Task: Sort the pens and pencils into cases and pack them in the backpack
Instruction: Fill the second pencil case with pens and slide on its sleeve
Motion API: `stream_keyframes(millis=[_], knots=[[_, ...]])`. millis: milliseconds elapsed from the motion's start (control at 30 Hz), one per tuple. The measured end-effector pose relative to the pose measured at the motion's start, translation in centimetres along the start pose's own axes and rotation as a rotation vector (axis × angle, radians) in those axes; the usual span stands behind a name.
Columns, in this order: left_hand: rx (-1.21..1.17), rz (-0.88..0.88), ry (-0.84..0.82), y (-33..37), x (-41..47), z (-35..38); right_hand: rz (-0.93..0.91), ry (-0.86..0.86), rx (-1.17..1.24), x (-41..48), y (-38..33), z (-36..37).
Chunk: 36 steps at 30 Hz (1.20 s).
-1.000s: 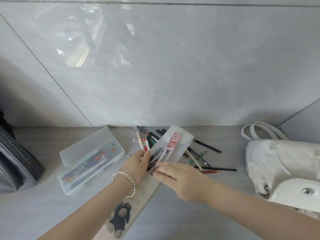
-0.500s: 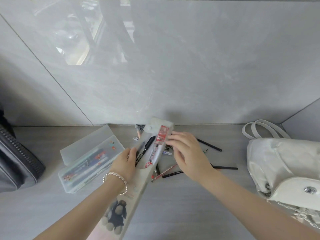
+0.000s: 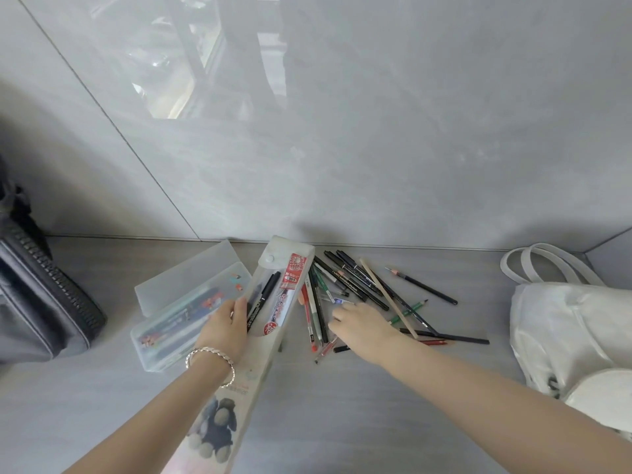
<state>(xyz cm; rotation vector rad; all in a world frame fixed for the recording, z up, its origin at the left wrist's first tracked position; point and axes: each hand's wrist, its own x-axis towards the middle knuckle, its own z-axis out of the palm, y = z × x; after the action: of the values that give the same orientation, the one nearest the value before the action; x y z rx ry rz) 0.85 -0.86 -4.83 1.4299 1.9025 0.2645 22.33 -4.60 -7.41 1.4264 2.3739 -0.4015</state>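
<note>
My left hand [image 3: 227,328] grips a long clear pouch [image 3: 278,295] by its left edge and holds it tilted up; a black pen and a red-labelled marker lie inside. My right hand [image 3: 362,323] rests, fingers spread, on the loose pile of pens and pencils [image 3: 362,292] just right of the pouch; I cannot tell whether it pinches one. A frosted plastic pencil case [image 3: 171,323] stands open to the left with several pens inside. The white backpack [image 3: 567,333] sits at the far right.
A dark grey zipped bag [image 3: 41,302] lies at the far left edge. The grey tiled wall [image 3: 342,148] rises right behind the pens. A pouch with a bear print [image 3: 215,429] lies under my left forearm.
My left hand has swung the clear pouch left, off the pile. My right hand left the pouch's top and came down onto the loose pens to its right.
</note>
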Motion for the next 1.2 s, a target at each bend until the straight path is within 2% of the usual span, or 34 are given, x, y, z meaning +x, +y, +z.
stream_keyframes(millis=[100,200,367,633,700,800,933,1000,1033,1133,1200], knots=[[-0.031,-0.015,0.012,-0.2,0.1,-0.1,-0.003,0.067,-0.037,-0.2,0.5,-0.7],[-0.052,-0.026,0.043,-0.2,0.0,-0.4,0.052,0.112,0.224,-0.7,0.1,-1.8],[-0.071,-0.042,0.062,-0.2,0.2,-0.7,0.450,0.149,0.635,1.9,-2.8,-3.1],[-0.072,-0.046,0.032,-0.2,0.4,-0.6,0.654,0.042,0.340,7.5,-4.3,-1.5],[-0.081,-0.045,0.036,-0.2,0.5,-0.7,0.679,0.040,0.378,7.4,-3.7,-1.6],[-0.084,-0.049,0.028,-0.1,0.5,-0.8,0.770,0.128,0.622,5.8,-2.3,-2.6],[-0.056,-0.049,-0.032,0.5,-0.2,-0.4,0.743,0.472,1.088,2.4,-0.3,-5.0],[-0.036,-0.040,-0.057,0.9,-0.6,0.0,0.639,0.689,1.328,1.0,-0.1,-6.6],[-0.019,-0.032,-0.069,1.1,-0.9,0.2,0.572,0.746,1.433,0.4,-0.4,-7.4],[-0.012,0.017,-0.089,2.0,-1.7,0.7,0.438,0.725,1.565,-1.0,-2.0,-8.8],[-0.040,0.048,-0.087,2.8,-2.2,0.8,0.442,0.632,1.473,-1.6,-3.1,-8.4]])
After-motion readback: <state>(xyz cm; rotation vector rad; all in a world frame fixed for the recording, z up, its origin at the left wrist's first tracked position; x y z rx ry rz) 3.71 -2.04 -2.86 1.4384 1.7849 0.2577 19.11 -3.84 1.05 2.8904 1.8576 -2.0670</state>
